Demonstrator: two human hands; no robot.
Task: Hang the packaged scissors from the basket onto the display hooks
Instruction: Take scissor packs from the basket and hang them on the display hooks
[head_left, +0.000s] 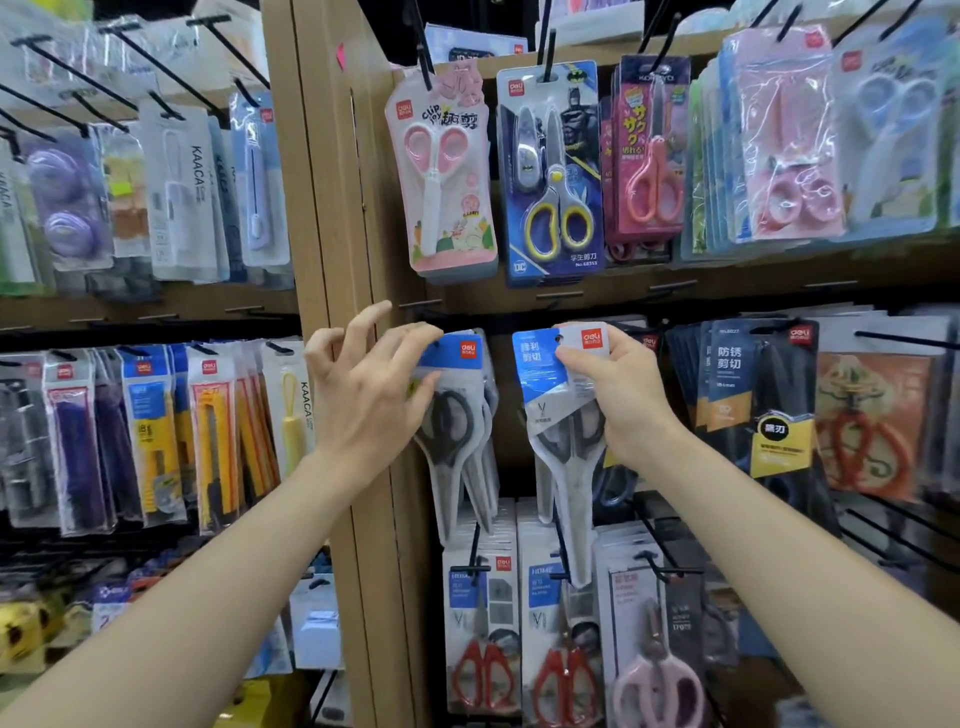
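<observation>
Right hand pinches the top of a scissors pack below the wooden shelf edge, blades hanging straight down, hang hole just left of the grip; left hand pinches the hung packs just beside

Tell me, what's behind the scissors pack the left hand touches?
Edges of more similar packs peek out to the right of that front pack. The left hand and the front pack cover most of them and their hook, so no count.
</observation>
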